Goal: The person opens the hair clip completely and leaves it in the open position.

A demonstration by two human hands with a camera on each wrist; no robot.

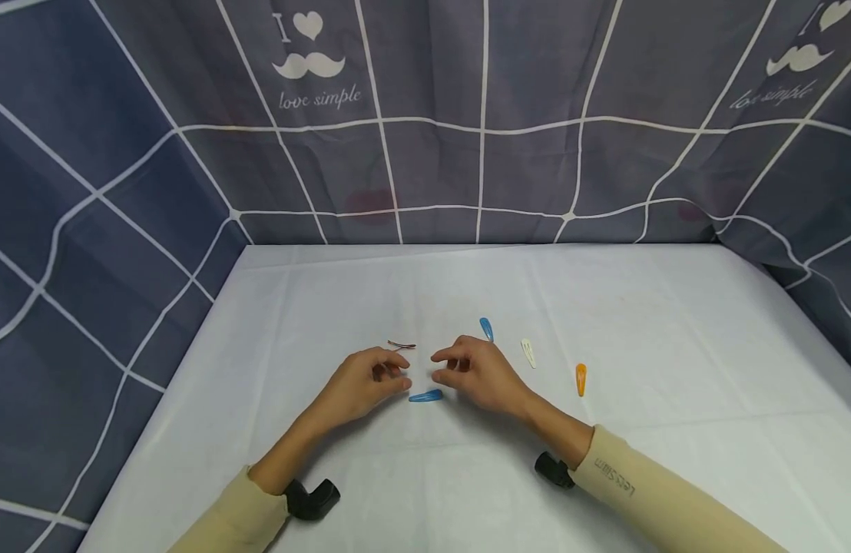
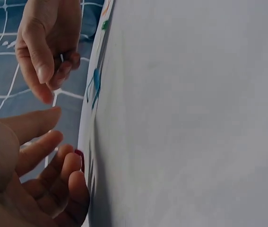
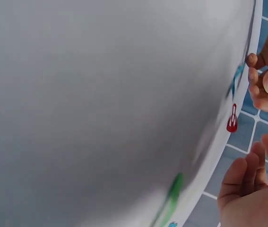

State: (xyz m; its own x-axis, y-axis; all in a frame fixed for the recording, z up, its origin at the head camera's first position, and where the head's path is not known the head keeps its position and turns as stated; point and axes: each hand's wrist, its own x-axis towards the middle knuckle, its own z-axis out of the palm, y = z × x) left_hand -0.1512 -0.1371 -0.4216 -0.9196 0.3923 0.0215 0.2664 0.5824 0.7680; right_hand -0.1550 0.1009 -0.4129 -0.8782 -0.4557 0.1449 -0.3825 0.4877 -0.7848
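Head view, left hand (image 1: 365, 384) near blue clip (image 1: 425, 396)

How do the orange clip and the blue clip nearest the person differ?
The orange clip lies roughly front to back; the blue clip lies nearly crosswise. The orange clip sits farther right; the blue clip is close to the left hand. Both are slender, on white cloth.

— "The blue hair clip (image 1: 426, 395)?"
— "Just below the frame's centre; lying nearly crosswise, broad end right, narrow end left."
— "And the reddish-brown clip (image 1: 402, 346)?"
— "Higher, slightly left; slim, its prongs parted toward the left."
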